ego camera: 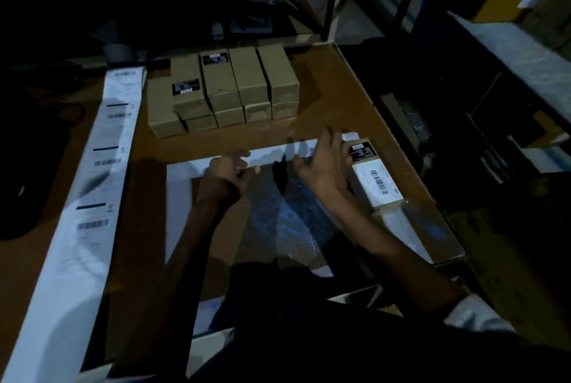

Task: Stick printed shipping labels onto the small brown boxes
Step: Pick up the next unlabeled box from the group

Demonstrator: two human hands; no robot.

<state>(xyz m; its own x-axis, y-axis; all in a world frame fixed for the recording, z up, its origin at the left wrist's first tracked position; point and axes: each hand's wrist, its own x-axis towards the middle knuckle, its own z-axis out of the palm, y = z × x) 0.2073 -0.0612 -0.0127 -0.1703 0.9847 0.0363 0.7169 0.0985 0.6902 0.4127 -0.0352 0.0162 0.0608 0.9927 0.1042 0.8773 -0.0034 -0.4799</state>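
Fingers of the right hand [324, 163] are being spread beside the labelled box [375, 175]; left hand [227, 172] fingers are being held loosely curled, gripping nothing.

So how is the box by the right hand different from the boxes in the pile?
The box by the right hand lies alone near the table's right edge; the pile sits packed together at the back. The single box has a white barcode label on top; no box in the pile shows one. Both are small brown cardboard boxes, and the single box and two in the pile carry a small black sticker.
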